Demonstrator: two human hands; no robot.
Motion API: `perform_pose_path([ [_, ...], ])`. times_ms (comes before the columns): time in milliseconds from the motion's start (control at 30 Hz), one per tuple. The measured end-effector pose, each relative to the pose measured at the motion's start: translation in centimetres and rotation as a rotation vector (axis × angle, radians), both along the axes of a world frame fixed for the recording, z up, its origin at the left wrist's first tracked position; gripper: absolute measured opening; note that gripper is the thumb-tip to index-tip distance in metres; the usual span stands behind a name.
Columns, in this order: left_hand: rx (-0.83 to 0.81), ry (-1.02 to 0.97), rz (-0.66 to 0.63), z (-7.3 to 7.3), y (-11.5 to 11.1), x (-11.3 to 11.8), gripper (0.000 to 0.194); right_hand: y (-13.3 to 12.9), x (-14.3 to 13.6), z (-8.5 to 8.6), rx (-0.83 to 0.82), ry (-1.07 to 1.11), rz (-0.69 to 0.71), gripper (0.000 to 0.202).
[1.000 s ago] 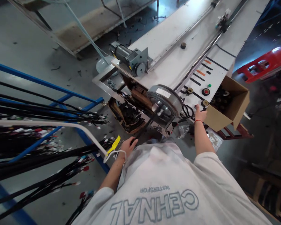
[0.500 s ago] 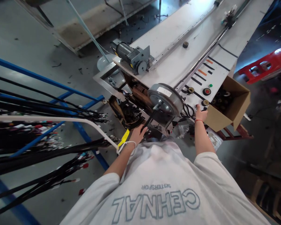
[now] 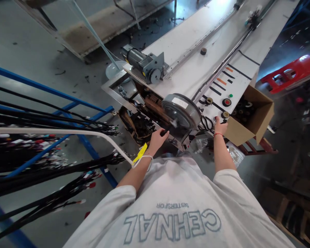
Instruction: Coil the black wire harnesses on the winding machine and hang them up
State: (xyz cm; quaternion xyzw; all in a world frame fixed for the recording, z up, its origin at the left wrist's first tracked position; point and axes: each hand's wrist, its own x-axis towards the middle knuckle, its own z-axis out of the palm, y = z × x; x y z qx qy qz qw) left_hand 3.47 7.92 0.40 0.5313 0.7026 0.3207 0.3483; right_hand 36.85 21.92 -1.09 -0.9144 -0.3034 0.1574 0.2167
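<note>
A black strand (image 3: 166, 132), between seven and eight o'clock of the grey wheel (image 3: 182, 113), sits pinched in the left hand's (image 3: 158, 140) curled fingers. The wheel's white label (image 3: 180, 102) is unreadable. Towards four, the right hand (image 3: 220, 128) touches the table edge (image 3: 209, 129); its finger spread cannot be told. At six, the shirt (image 3: 175, 186) reads "CEHNAL" and "SISTERSFOR", inverted.
</note>
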Motion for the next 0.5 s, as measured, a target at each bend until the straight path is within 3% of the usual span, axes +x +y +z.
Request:
perform_pose_path([
  [333, -0.005, 0.049, -0.043, -0.8, 0.1, 0.2, 0.031, 0.0, -0.1, 0.1, -0.032, -0.011, 0.003, 0.071],
  [500, -0.123, 0.070, -0.099, -2.5, -0.8, -0.9, 0.032, 0.0, -0.1, 0.0, -0.010, -0.014, -0.004, 0.069],
])
